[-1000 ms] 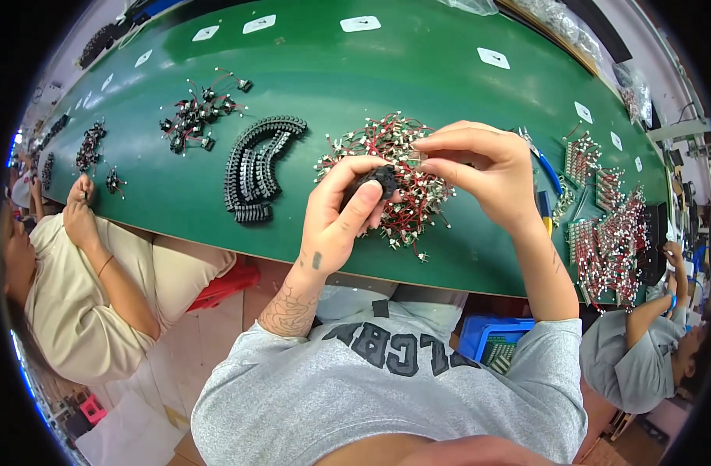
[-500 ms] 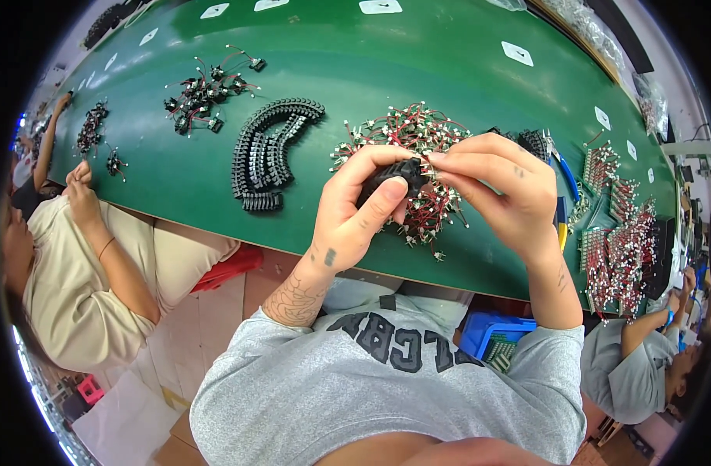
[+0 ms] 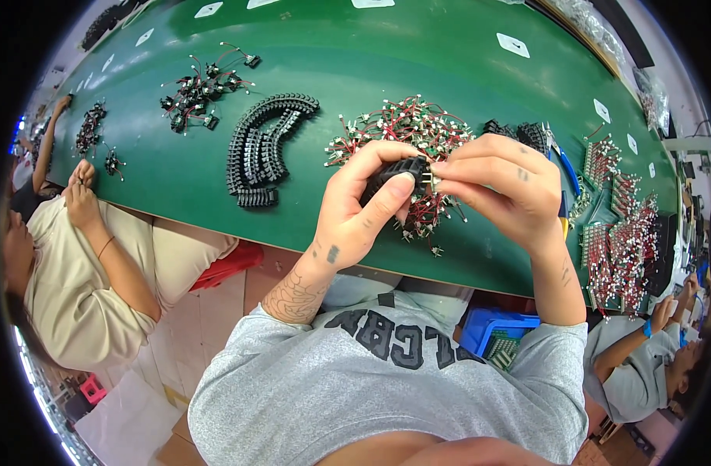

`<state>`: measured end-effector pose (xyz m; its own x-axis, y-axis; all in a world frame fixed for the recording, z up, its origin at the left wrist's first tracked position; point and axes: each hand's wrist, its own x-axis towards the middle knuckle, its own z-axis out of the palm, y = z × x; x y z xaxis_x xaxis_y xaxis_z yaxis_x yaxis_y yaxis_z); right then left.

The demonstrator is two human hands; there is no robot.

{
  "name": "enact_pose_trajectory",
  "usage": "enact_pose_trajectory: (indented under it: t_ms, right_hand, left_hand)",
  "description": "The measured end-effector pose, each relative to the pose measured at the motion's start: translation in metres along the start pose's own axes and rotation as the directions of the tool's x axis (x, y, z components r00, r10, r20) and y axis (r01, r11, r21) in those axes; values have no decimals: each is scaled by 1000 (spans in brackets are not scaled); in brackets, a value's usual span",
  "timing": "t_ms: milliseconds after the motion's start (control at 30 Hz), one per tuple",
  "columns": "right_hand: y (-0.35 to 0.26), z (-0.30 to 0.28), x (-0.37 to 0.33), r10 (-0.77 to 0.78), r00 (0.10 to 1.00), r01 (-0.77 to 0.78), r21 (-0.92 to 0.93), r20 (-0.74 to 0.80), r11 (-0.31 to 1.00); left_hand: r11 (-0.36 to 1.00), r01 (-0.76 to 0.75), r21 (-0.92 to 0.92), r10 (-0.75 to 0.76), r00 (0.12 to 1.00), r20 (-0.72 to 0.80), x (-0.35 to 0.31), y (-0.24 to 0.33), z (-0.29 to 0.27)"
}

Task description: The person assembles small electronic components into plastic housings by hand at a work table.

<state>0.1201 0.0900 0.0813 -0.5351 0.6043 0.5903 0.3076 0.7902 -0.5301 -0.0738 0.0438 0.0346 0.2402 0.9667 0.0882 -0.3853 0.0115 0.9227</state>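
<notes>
My left hand [image 3: 352, 198] is closed around a coiled strip of black plastic pieces [image 3: 398, 169], thumb pressed along its near side. At the strip's right end, fine pale metal pins [image 3: 428, 179] stick out. Thumb and fingers of my right hand [image 3: 511, 182] are pinched together right beside those pins. Whatever sits between these fingertips is too small and covered to name. Behind and below both hands lies a heap of short red wires with small white connectors and green boards [image 3: 414, 116], partly hidden by them.
Curved rows of black pieces [image 3: 247, 151] lie left of the heap on the green table [image 3: 355, 62]. Wired black parts [image 3: 204, 93] sit farther left. Blue-handled pliers [image 3: 567, 169] and bundled red-wired boards [image 3: 623, 256] are at right. A blue bin [image 3: 480, 330] stands below the edge; co-workers sit either side.
My right fingertips have shifted slightly to the right of the strip's end, and the pins there now show more plainly. My left hand keeps its hold. The whole view has shifted a little.
</notes>
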Motion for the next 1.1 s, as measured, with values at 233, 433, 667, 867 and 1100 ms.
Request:
enact_pose_trajectory:
  t_ms: [233, 433, 667, 867, 1100]
  right_hand:
    - [4, -4, -6, -59, 998, 58, -29, -13, 998]
    - [5, -8, -8, -59, 998, 59, -14, 6, 998]
    - [-2, -12, -12, -44, 999, 44, -14, 30, 999]
    - [-6, -17, -11, -79, 994, 81, -22, 75, 996]
    - [-22, -16, -8, -144, 984, 157, -130, 105, 979]
  left_hand:
    - [1000, 16, 4, -16, 1000, 8, 1, -3, 7]
    - [999, 6, 44, -5, 1000, -10, 0, -5, 11]
    - [990, -62, 128, 68, 997, -44, -4, -7, 18]
    - [982, -30, 185, 37, 999, -32, -11, -6, 18]
    - [973, -36, 229, 44, 999, -32, -21, 3, 16]
